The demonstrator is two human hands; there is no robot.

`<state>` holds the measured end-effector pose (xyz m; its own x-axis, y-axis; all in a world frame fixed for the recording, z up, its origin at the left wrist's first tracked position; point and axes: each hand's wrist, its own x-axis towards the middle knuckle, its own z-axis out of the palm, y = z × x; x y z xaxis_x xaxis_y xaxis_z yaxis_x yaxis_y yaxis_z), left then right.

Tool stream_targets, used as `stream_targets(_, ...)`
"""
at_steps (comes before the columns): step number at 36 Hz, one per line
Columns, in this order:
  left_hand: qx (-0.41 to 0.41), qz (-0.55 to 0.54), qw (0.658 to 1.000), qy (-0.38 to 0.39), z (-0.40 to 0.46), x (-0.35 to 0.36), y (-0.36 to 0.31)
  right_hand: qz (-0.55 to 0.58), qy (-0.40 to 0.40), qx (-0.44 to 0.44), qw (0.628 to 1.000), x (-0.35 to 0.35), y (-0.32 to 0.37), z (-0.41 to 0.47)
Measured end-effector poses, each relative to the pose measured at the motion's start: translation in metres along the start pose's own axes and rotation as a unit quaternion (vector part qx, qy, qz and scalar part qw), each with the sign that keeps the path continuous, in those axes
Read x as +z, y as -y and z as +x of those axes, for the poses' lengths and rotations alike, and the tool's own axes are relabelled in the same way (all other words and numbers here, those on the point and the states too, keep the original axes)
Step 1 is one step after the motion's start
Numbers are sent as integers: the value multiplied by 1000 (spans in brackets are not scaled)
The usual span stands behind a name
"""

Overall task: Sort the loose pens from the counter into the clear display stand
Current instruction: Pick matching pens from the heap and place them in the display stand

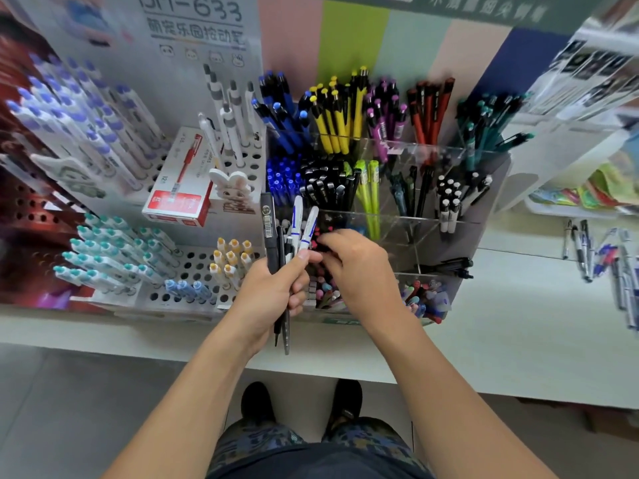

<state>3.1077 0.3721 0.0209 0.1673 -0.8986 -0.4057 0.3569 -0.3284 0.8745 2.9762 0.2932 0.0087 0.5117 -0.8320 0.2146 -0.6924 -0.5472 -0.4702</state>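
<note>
My left hand (276,288) grips a bunch of pens (281,233) upright: black ones and two white ones with blue bands. It is at the front left corner of the clear display stand (449,223), whose tiered compartments hold pens sorted by colour. My right hand (352,267) reaches over a front compartment with its fingers curled down among red-capped pens (323,236); I cannot tell whether it holds one. More loose pens (601,261) lie on the white counter (501,340) at the right.
A white perforated pen rack (193,271) with teal, yellow and blue pens stands left of the stand. A red and white pen box (179,181) lies on it. A black pen (449,266) lies across the stand's front right compartment. Packaged goods hang at the far right.
</note>
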Motion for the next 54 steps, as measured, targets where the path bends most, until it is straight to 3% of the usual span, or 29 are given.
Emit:
stream_targets(6, 12, 8, 1000, 17, 0, 5, -2, 22, -29, -14, 999, 8, -10, 1)
stream_targets(10, 15, -27, 998, 48, -1, 12, -6, 118, 21, -3, 993, -4, -19, 3)
stream_targets(13, 9, -19, 996, 87, -2, 16, -9, 177, -15, 18, 984, -27, -21, -3)
stream_targets(15, 2, -8, 993, 119, -1, 19, -13, 322, -42, 106, 940, -46, -18, -6)
stream_targets(17, -17, 3, 988, 154, -1, 25, -17, 494, -4, 181, 850, -64, -15, -7)
stream_targets(18, -31, 11, 984, 174, 0, 29, -18, 533, 26, 192, 824, -70, -15, -7)
stream_targets(21, -67, 55, 969, 233, 2, 40, -21, 567, 74, 222, 790, -78, -16, -5)
stream_targets(23, -82, 57, 968, 231, 5, 43, -19, 555, 67, 237, 795, -76, -19, -4)
stream_targets(25, -73, 60, 975, 201, 7, 44, -18, 542, 18, 249, 802, -74, -23, -5)
stream_targets(29, -6, 70, 996, 62, 11, 34, -22, 599, -172, 282, 729, -92, -43, -7)
stream_targets(31, 19, 33, 999, -5, 14, 17, -25, 576, -208, 271, 743, -105, -55, -10)
stream_targets(34, 35, -16, 998, -51, 12, -8, -33, 522, -171, 246, 798, -116, -55, -11)
stream_targets(37, 33, 2, 998, -48, 9, -20, -37, 447, -98, 195, 868, -106, -30, -6)
stream_targets(40, 25, 22, 999, -43, 5, -25, -38, 354, -73, 113, 926, -79, 3, 4)
stream_targets(43, 40, 102, 989, -101, 2, -28, -32, 243, -43, 28, 969, -54, 24, 15)
stream_targets(46, 100, 255, 941, -199, 2, -33, -22, 149, 13, 5, 989, -41, 31, 24)
stream_targets(49, 116, 332, 905, -240, 2, -34, -15, 122, 49, 24, 991, -29, 32, 31)
stream_targets(54, 126, 362, 887, -258, 3, -31, -10, 130, 62, 61, 988, -14, 28, 35)
